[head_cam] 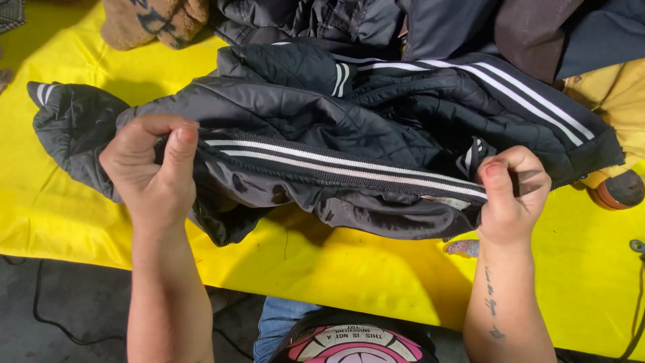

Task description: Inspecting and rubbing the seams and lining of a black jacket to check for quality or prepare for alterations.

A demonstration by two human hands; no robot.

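**Both hands grip a black quilted jacket on a yellow desk**

A black quilted jacket (302,128) lies spread across the yellow desk (60,215), its white-striped ribbed band stretched between the two hands near the desk's front edge. The left hand (153,171) pinches the left end of that band: its fingers (180,151) are curled closed over the fabric, thumb pressed down on top, with padded cloth bunched under the palm. The right hand (512,191) holds the right end, fingers folded tight around the edge of the garment, thumb against the striped band. The band runs taut and slightly downhill from left to right between the two grips.

One sleeve of the jacket trails off to the left, ending in a striped cuff. A second fold, with long white stripes, lies farther back and to the right.

Behind the jacket sits a heap of dark clothes (430,27), touching it. A tan garment with dark markings (151,20) rests at the far left of the desk. A yellow item (618,101) lies at the right edge, just beside the jacket's striped hem.
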